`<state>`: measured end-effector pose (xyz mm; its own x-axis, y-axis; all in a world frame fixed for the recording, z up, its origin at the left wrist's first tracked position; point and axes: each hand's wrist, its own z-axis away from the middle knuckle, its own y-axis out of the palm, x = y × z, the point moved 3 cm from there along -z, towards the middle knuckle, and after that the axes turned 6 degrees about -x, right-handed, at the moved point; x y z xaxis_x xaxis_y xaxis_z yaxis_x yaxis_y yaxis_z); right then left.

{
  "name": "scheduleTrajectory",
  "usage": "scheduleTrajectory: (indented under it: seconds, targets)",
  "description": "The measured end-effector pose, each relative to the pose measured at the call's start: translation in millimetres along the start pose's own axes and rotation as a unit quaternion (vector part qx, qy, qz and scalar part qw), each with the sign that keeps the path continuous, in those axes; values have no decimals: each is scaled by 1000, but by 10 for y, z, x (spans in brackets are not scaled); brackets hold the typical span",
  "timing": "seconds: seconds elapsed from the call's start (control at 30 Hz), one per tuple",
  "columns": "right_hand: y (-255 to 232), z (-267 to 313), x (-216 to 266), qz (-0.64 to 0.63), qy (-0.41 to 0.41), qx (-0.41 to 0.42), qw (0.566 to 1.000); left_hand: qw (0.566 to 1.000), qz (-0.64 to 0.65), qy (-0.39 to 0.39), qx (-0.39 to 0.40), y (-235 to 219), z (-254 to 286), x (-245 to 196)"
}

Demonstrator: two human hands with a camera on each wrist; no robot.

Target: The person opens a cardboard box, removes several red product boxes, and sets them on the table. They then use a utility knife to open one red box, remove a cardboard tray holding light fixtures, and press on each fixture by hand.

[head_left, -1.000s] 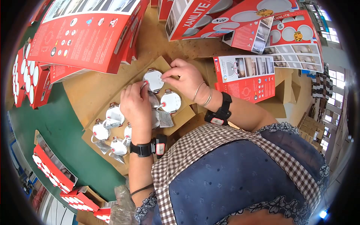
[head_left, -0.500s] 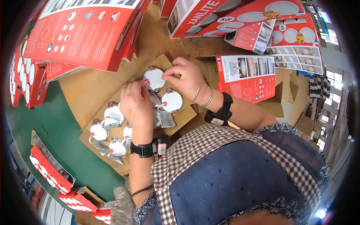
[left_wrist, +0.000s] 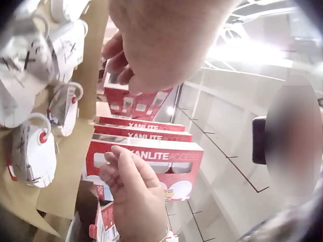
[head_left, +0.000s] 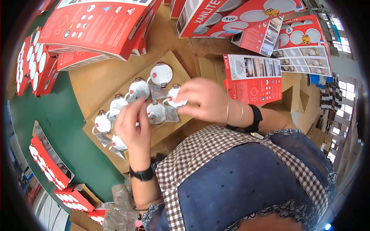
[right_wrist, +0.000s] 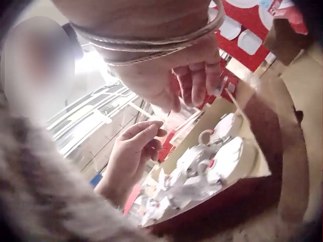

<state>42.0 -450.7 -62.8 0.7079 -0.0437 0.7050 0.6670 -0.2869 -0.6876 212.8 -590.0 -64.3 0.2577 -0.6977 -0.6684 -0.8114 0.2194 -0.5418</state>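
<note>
Both hands are hovering over a cardboard sheet [head_left: 175, 63] at the frame's centre, where round white recessed downlights [head_left: 161, 74] with red dots and metal spring clips are lying in two slanted rows running lower left to upper right. The left hand [head_left: 133, 123] is hanging above the lower-left lamps, fingers loosely extended and apparently holding nothing. The right hand [head_left: 206, 101], blurred, is sitting just right of the nearest downlight [head_left: 174, 96], fingers relaxed; whether it is pinching anything I cannot tell. Glossy red Xanlite boxes [head_left: 254, 77] are crowding the surface [head_left: 69, 131], which is green.
</note>
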Motion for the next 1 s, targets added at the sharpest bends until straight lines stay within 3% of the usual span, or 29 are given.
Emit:
scheduleTrajectory:
  seconds: [0.03, 0.07, 0.1, 0.13, 0.17, 0.23, 0.27, 0.33, 0.4, 0.47, 0.53, 0.6, 0.63, 0.73, 0.77, 0.9, 0.97, 1.0]
  targets:
    - [59, 72, 118, -31, -43, 70, 996, 999, -14, -26, 43, -140, 110, -25]
    - [184, 149, 171, -29, -130, 70, 989, 995, -28, -53, 86, -270, 216, -34]
    - [257, 190, 191, 12, -160, 93, 983, 987, -58, -21, 151, -352, 351, 3]
    - [335, 241, 208, 53, -190, 115, 974, 986, -60, -21, 151, -369, 417, -23]
    - [427, 290, 151, 52, -190, 115, 974, 977, -115, -1, 182, -358, 498, -75]
    - [556, 341, -71, 153, -201, 34, 967, 958, -171, 38, 227, -330, 722, -15]
    - [576, 356, -144, 152, -204, 35, 966, 958, -173, 36, 225, -281, 825, 11]
    - [553, 338, -282, 125, -186, 16, 974, 977, -72, -119, 164, -197, 907, 77]
    - [478, 305, -326, 134, -180, -9, 974, 977, -86, -121, 156, -85, 840, -20]
    - [326, 240, -378, 74, -86, -26, 993, 978, -67, -147, 135, 60, 764, -39]
    - [275, 230, -382, 56, -42, 18, 997, 984, -91, -106, 108, 193, 709, -18]
    - [193, 223, -150, 36, -77, -31, 996, 985, -117, -61, 112, 260, 644, 18]
    - [229, 221, -132, 12, -67, -51, 996, 981, -101, -121, 111, 303, 664, 80]
    - [394, 168, -174, 109, -79, -69, 989, 986, -73, -112, 96, 318, 697, 182]
    - [451, 142, -197, 118, -68, -52, 989, 983, -50, -147, 96, 293, 690, 136]
    - [553, 64, -204, 124, -24, -35, 991, 980, -45, -149, 122, 247, 720, 185]
    - [451, -3, -61, 85, -53, -99, 990, 991, -77, -23, 106, 242, 695, 121]
    - [441, -36, -29, 86, -54, -97, 990, 991, -77, -25, 104, 246, 695, 123]
